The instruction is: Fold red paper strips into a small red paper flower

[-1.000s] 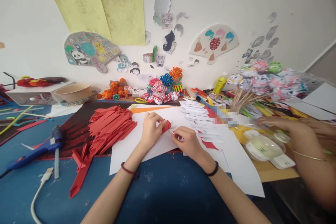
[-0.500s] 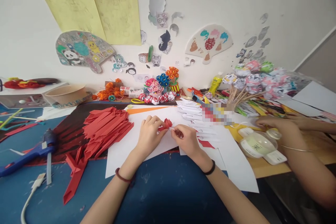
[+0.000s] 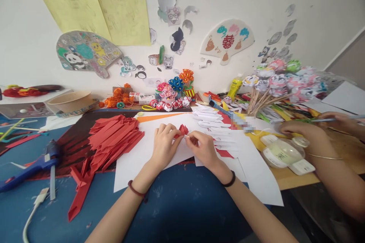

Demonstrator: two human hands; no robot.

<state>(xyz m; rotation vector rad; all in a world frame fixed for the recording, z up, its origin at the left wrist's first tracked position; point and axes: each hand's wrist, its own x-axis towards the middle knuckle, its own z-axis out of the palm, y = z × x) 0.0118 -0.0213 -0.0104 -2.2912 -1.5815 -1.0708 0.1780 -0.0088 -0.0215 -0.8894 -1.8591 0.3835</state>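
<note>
Touching left hand [image 3: 164,144], seemingly: red paper [image 3: 183,130].

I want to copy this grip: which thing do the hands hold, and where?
The left hand pinches the small red folded paper at its lower left side; the right hand's fingertips hold something thin and white at its base.

The left hand [image 3: 165,143] partly hides the red paper [image 3: 183,130]; the glue gun [image 3: 42,162] is cropped.

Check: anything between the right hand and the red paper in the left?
Only the small white piece that the right hand pinches, beside the red paper; nothing else visible. The left hand holds that paper.
</note>
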